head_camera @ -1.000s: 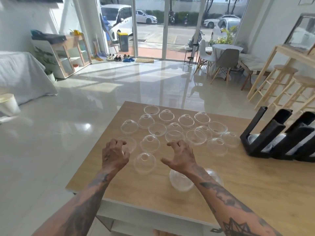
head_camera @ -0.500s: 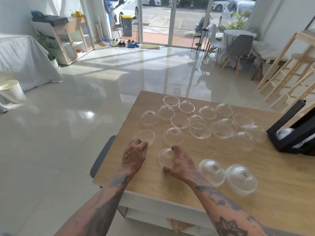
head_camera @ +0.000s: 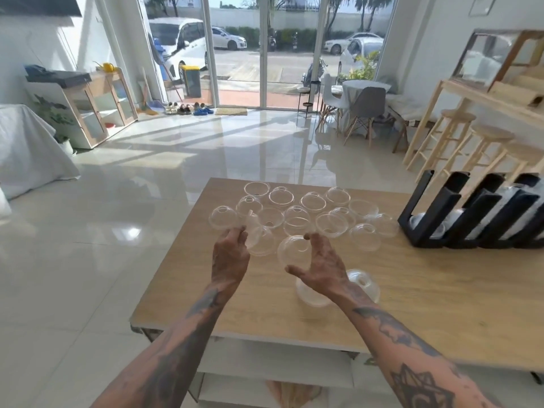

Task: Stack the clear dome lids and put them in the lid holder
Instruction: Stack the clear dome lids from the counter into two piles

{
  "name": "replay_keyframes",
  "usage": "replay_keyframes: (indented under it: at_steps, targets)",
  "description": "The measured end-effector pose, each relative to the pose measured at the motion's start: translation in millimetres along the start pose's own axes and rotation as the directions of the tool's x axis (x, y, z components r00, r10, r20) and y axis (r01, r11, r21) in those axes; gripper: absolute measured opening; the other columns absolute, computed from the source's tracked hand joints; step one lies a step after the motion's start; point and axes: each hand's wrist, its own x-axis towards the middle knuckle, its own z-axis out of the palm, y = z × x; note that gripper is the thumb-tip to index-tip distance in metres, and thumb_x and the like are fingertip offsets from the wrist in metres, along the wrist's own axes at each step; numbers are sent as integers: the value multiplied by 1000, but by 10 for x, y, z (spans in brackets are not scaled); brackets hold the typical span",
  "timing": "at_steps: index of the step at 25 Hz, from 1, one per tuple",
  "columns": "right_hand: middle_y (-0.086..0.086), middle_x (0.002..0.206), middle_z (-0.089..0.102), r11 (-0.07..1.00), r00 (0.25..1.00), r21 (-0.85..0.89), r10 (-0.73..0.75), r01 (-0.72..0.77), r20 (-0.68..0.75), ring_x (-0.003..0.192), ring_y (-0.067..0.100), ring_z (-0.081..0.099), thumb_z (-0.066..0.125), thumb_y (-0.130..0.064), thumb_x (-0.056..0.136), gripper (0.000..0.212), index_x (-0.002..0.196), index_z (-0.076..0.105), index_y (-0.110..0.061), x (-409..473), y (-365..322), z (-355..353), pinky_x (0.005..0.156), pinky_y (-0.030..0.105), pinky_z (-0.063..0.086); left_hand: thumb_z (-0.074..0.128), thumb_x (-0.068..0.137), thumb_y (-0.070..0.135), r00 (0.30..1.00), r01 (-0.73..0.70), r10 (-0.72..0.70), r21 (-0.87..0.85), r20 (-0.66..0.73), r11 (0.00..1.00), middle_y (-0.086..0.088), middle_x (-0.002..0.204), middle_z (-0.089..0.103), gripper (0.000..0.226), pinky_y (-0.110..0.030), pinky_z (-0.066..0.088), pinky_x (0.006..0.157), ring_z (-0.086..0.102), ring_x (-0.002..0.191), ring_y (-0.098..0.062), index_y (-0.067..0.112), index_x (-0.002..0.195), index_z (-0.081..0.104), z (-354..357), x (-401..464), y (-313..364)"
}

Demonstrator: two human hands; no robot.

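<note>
Several clear dome lids [head_camera: 312, 201] lie spread over the far left part of the wooden table [head_camera: 426, 290]. My left hand [head_camera: 229, 254] holds one clear lid [head_camera: 253, 231] tilted above the table, over another lid [head_camera: 263, 245] lying there. My right hand [head_camera: 322, 267] grips a second clear lid [head_camera: 293, 250], lifted and turned toward me. Two small stacks of lids [head_camera: 363, 282] sit near my right wrist, one partly hidden by it. The black lid holder [head_camera: 459, 219] stands at the right, with lids in its slots.
The table's near edge runs below my forearms, with a white shelf under it. Shiny tiled floor lies to the left and beyond. Wooden stools [head_camera: 459, 134] and a counter stand behind the holder; chairs and a small table sit by the glass doors.
Both hands have lifted a lid each off the table; before, they were pressing down on lids lying flat. The camera has tilted up and shifted.
</note>
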Motion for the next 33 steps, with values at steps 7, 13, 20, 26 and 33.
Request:
replay_keyframes:
  at_steps: [7, 13, 20, 26, 33]
  targets:
    - [4, 125, 45, 985, 982, 7, 175, -175, -71, 107, 26, 53, 78, -54, 67, 80, 126, 32, -26, -597, 979, -637, 86, 41, 50, 54, 95, 2, 758, 645, -589, -461, 280, 610, -11, 70, 65, 27, -35, 60, 70, 67, 59, -21, 4, 71, 63, 717, -387, 800]
    - [4, 129, 46, 970, 970, 27, 242, -242, 1, 109, 25, 54, 77, -54, 69, 80, 127, 30, -26, -767, 1323, -573, 88, 39, 50, 58, 87, -9, 609, 780, -719, -420, 336, 464, -15, 71, 64, 8, -27, 55, 59, 62, 60, -20, -6, 88, 66, 960, -661, 750]
    - [4, 130, 47, 970, 969, 30, 240, -242, 57, 110, 25, 54, 75, -55, 70, 79, 128, 30, -26, -629, 1395, -392, 87, 38, 48, 59, 89, 8, 653, 757, -729, -217, 207, 616, -12, 72, 67, 19, -35, 54, 69, 61, 69, -24, 8, 73, 67, 1196, -729, 555]
    - [1, 130, 46, 947, 940, -9, 318, -320, 121, 112, 23, 53, 71, -68, 63, 86, 129, 30, -30, -525, 1357, -324, 88, 40, 49, 57, 94, 25, 726, 675, -622, -133, 293, 725, -3, 85, 70, 22, -34, 55, 75, 66, 84, -23, 11, 93, 74, 1238, -668, 365]
    - [6, 116, 52, 972, 985, -194, 109, -134, -136, 107, 25, 51, 65, -45, 84, 44, 119, 59, -18, 507, 793, -183, 89, 38, 46, 61, 89, 25, 936, 273, -308, 206, 169, 940, -13, 117, 54, 35, -42, 51, 87, 52, 110, -29, 13, 122, 59, 900, 217, -256]
